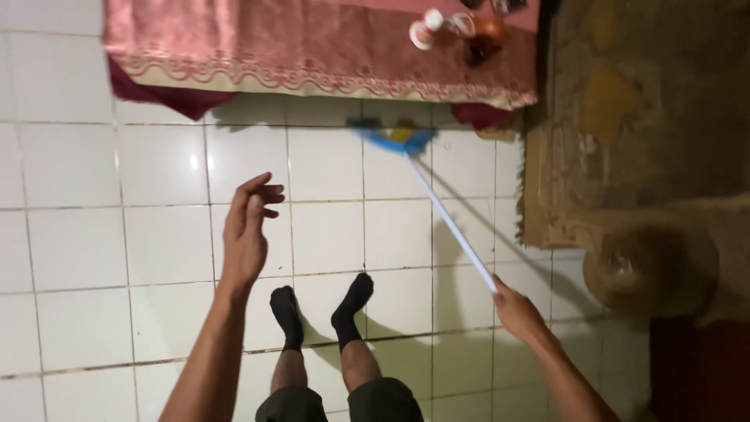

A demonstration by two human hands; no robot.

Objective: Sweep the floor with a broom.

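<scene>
**op:** watching the head cam here. My right hand (516, 309) is closed around the near end of the white handle of the broom (449, 227). Its blue head (394, 139) sits far out on the white tiled floor (164, 242), right at the edge of the pink cloth (312, 47) over the low table. My left hand (248, 227) is up in the air, fingers loosely spread, holding nothing.

**reply:** what worries you?

**op:** one-handed grip at the very tip, so I'd guess the head can wobble or snag the cloth's hanging fringe. Tug that and the stuff on top could tip. The tiles look shiny and I'm in black socks (320, 312), so a slip seems possible too.

**reply:** any labels?

**op:** only a small white bottle with a red band (426, 30), far right on the cloth, beside some dark brownish things (484, 35) too blurry to identify.
</scene>
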